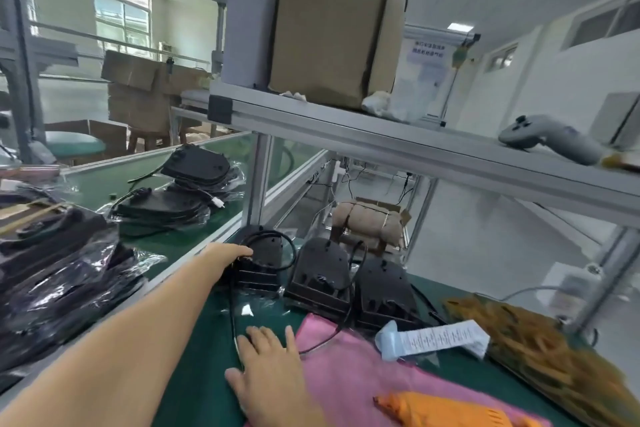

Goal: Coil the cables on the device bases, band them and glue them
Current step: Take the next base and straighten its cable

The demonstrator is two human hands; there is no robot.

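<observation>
Stock on the left: we are leaving the bagged black device bases (62, 274) piled on the green belt beyond the aluminium rail (194, 246); they are well apart from the hands.
Left hand: we are reaching our left hand (230, 253) out to the far-left black plastic device base (263, 263) at the foot of the frame post; fingertips are touching it, but whether they are curling round anything we cannot tell.
Cable: we are watching the thin black cable (233, 308), looping over that base and trailing down the green mat toward us.
Right hand: we are resting our right hand (268, 367) flat, fingers straight and slightly spread, on the mat edge and pink cloth (363, 378), just beside the cable.
Advice: we are judging it best to draw the base close first, keeping the cable slack for even coils.
Supplies on the right: we are keeping the heap of tan rubber bands (540, 347) and the orange glue gun (460, 412) near.
</observation>
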